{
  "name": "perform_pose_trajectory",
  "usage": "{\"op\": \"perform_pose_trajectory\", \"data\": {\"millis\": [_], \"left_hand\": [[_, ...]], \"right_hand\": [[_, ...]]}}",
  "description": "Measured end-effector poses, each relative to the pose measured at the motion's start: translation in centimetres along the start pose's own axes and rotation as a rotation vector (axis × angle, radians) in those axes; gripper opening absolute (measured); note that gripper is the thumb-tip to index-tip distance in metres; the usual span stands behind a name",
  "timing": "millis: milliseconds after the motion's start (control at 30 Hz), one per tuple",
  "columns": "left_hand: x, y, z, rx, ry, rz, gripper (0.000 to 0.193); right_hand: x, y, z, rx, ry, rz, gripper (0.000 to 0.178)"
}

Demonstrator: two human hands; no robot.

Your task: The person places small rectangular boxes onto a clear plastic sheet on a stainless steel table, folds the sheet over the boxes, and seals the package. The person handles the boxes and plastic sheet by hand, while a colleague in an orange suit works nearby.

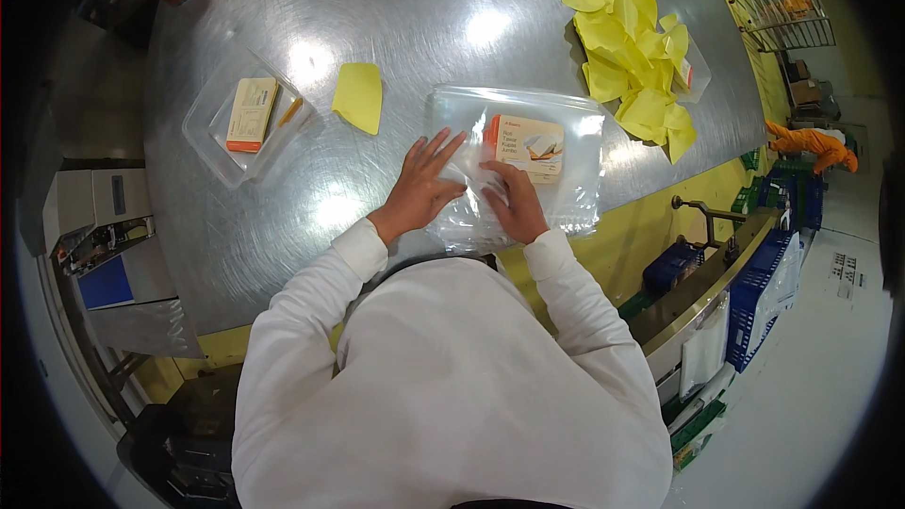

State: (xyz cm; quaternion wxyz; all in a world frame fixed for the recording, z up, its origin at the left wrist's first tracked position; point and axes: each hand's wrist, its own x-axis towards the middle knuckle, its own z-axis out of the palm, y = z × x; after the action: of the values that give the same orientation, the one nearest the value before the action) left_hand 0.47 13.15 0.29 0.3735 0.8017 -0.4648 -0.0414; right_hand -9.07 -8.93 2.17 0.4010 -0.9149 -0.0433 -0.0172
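Observation:
Flat on the steel table lies a stack of clear plastic bags [583,155], with an orange and cream printed label [544,139] showing at its upper middle; I cannot tell whether the label is inside the top bag or on it. My left hand [419,184] rests at the left edge of the stack, its fingers spread and nothing in them. Over the near part of the bags is my right hand [517,205], fingers apart, one fingertip by the label's lower left corner.
A clear plastic tub [209,139] at the left holds a stack of similar labels [251,113] and a thin orange stick. One yellow sheet [358,97] lies near it. Crumpled yellow sheets [627,47] pile up at the right, partly covering another clear tub [699,71].

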Motion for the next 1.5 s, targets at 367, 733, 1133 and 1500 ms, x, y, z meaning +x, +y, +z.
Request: {"op": "perform_pose_trajectory", "data": {"millis": [367, 733, 1133, 1500], "left_hand": [[-2.4, -0.3, 2.0, -0.181, 0.274, -0.248, 0.026], [-2.4, 0.5, 1.2, 0.189, 0.021, -0.013, 0.025], [-1.0, -0.1, 2.0, 0.230, 0.052, 0.144, 0.020], [-2.5, 0.0, -0.3, 0.132, -0.068, -0.051, 0.034]], "right_hand": [[-0.1, 0.4, 0.8, 0.318, 0.124, 0.194, 0.069], [0.5, 0.9, 0.3, 0.109, 0.070, -0.042, 0.018], [0.2, -1.6, -0.1, -0.160, -0.076, -0.051, 0.033], [0.2, -1.2, 0.6, -0.249, -0.123, -0.027, 0.026]]}}
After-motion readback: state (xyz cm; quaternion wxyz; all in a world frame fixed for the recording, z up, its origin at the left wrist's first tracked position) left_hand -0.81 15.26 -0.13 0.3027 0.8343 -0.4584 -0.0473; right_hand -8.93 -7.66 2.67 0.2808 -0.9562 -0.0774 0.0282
